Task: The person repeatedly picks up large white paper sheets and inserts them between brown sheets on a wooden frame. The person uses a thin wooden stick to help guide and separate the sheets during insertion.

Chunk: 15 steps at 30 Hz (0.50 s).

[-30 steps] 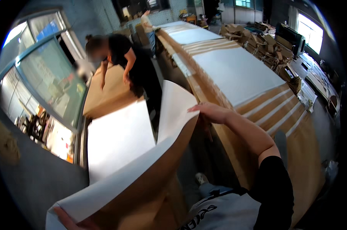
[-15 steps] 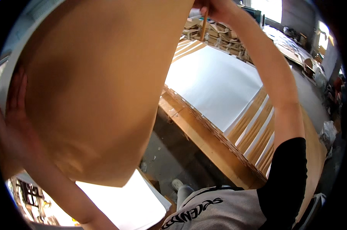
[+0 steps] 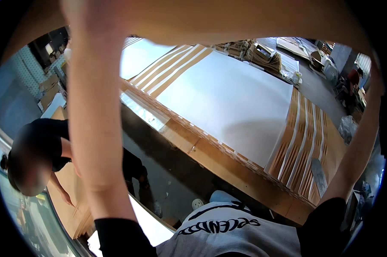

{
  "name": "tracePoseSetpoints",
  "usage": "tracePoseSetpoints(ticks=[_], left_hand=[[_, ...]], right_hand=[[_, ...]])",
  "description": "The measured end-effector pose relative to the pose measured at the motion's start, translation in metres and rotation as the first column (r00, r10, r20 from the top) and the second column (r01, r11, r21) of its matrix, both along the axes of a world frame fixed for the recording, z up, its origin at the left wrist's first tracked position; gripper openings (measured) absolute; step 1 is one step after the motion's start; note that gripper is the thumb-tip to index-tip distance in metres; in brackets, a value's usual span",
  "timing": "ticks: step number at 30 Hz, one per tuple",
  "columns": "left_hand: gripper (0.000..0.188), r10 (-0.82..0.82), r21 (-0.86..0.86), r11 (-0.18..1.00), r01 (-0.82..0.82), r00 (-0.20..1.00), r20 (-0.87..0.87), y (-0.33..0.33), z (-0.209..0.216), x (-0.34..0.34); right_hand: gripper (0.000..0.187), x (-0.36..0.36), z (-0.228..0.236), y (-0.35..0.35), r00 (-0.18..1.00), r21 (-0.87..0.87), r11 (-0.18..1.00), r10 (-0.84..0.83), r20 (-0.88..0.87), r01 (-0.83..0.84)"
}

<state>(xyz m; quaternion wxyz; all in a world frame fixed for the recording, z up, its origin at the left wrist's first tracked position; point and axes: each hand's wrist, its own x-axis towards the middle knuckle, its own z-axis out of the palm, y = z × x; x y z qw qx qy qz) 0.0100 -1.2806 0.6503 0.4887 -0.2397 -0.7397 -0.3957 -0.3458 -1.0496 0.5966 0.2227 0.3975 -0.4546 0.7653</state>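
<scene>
Cardboard sheet (image 3: 244, 19) was lifted overhead, above the long table (image 3: 227, 162) with its white sheet (image 3: 232, 98); it was not laid down yet. We raised both arms, but our hands stayed hidden, so we could not tell their grip.

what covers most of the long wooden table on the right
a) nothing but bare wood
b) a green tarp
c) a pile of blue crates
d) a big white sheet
d: a large flat white sheet lies across the middle of the long brown wooden table, with brown and white striped boards showing beside it.
</scene>
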Motion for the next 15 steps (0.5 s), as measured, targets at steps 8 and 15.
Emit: tracePoseSetpoints(ticks=[8, 15], left_hand=[[0.046, -0.426, 0.830, 0.546, 0.112, 0.890, 0.160, -0.162, -0.213, -0.141], [0.053, -0.615, 0.918, 0.313, -0.242, 0.685, 0.390, -0.236, -0.426, -0.166]], right_hand=[[0.039, 0.038, -0.204, 0.069, 0.693, 0.193, 0.691, -0.718, 0.064, 0.697], [0.035, 0.128, -0.378, -0.048, 0.446, 0.209, 0.930, -0.332, 0.831, 0.302]])
